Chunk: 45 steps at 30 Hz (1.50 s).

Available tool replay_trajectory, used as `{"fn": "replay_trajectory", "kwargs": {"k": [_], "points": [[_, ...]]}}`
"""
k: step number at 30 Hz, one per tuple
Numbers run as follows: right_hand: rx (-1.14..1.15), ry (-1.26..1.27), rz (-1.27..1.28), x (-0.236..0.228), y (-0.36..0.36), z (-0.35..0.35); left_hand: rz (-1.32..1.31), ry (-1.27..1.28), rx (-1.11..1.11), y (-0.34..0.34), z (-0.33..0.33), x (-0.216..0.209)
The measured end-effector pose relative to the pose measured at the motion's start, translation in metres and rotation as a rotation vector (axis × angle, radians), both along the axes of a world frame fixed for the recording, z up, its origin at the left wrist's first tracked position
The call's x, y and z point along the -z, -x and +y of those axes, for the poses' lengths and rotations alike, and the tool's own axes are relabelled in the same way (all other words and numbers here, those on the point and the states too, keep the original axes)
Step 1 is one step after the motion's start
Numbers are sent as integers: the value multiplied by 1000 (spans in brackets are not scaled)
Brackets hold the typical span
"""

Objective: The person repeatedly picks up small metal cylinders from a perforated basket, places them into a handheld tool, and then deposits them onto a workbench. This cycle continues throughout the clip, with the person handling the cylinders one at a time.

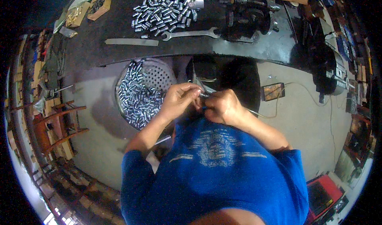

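Note:
My two hands meet in front of my chest, below the bench edge. The fingers of my left hand (179,101) pinch a small shiny metal piece (204,94), partly hidden by the fingertips. Closed beside it, my right hand (223,106) grips a slim grey metal tool (208,90), whose kind I cannot make out. A bit of blue shows under the right fingers. Left of my hands is a round perforated metal basin (158,77), its left and lower parts heaped with short shiny metal cylinders (139,99).
On the dark bench (91,45) lie a pile of similar cylinders (161,16), an open-end wrench (191,34), a flat metal strip (131,42) and a clamped machine fixture (246,10). A wooden stool (55,123) stands left; a cable (274,112) runs right near a small box (273,92).

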State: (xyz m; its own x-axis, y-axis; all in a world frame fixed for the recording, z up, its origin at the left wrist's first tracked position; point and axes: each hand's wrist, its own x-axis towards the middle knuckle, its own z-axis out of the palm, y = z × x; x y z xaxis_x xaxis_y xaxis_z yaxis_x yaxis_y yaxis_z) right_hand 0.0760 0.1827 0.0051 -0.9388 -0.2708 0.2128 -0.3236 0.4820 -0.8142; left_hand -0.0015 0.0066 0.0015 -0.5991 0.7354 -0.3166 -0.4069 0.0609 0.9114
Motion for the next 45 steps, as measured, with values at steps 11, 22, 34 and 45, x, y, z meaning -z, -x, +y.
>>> {"fn": "replay_trajectory", "kwargs": {"k": [11, 22, 34, 45], "points": [[1, 237, -184, 0, 1, 3, 186, -49, 2, 3, 3, -6], [-8, 190, 151, -55, -15, 23, 1101, 373, -203, 24, -15, 11], [-87, 210, 87, -59, -2, 12, 1272, 355, -163, 22, -14, 12], [7, 263, -68, -57, 15, 20, 1057, 433, -386, 40, -22, 23]]}}
